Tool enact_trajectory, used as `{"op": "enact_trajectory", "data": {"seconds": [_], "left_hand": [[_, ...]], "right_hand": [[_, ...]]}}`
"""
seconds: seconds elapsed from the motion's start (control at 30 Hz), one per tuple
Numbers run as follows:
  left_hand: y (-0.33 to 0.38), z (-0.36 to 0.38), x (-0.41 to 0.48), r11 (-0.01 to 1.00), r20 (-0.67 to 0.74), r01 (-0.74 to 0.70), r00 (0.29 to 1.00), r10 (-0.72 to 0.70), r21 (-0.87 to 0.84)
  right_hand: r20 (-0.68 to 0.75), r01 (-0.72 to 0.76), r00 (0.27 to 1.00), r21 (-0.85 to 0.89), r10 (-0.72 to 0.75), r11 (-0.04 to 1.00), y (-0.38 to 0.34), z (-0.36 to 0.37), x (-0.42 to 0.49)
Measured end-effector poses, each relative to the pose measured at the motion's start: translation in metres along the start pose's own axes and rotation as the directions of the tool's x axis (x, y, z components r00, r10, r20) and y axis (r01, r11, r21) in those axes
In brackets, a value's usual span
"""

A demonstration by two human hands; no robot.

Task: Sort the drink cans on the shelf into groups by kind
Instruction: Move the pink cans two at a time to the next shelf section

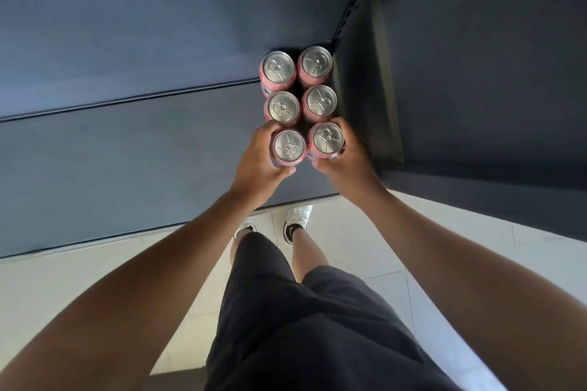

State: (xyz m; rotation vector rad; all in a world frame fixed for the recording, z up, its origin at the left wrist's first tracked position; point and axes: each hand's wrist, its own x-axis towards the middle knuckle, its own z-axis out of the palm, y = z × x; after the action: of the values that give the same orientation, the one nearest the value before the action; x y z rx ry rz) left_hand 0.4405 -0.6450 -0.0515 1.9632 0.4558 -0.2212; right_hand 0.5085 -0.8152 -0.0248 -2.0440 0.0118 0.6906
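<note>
Head view: left hand [257,159] and right hand [347,158] each grip one pink, silver-topped can [289,147].

The cans [283,106] show mostly their silver lids. Only thin strips of the pink sides are visible, so the print cannot be read.

The left hand [257,162] holds the front left can [289,147], and its fingers [270,127] go behind the can, with the tips hidden. The right hand [349,157] covers the side of the front right can [328,137] in the same way.

The shelf [127,152] is cut off at the left edge. Its front edge partly covers the shoes [298,216].
</note>
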Motion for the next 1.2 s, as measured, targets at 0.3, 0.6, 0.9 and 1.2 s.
{"op": "enact_trajectory", "data": {"seconds": [0.3, 0.6, 0.9, 1.2], "left_hand": [[-0.005, 0.003, 0.001, 0.998, -0.021, 0.06, 0.998, -0.059, 0.029], [0.011, -0.017, -0.014, 0.993, 0.02, 0.058, 0.998, -0.061, 0.102], [0.036, -0.067, -0.07, 0.792, -0.02, -0.206, 0.964, 0.265, 0.575], [0.043, -0.113, -0.14, 0.584, -0.131, -0.102, 0.93, 0.344, 0.805]], "right_hand": [[0.012, -0.003, 1.0, -0.137, 0.004, 0.991, 0.008, 0.003, 0.001], [0.094, 0.165, 0.986, -0.337, -0.141, 0.927, -0.014, -0.012, -0.025], [0.36, 0.522, 0.853, -0.555, -0.378, 0.648, -0.066, -0.024, -0.051], [0.486, 0.66, 0.735, -0.674, -0.473, 0.333, -0.113, -0.001, -0.075]]}}
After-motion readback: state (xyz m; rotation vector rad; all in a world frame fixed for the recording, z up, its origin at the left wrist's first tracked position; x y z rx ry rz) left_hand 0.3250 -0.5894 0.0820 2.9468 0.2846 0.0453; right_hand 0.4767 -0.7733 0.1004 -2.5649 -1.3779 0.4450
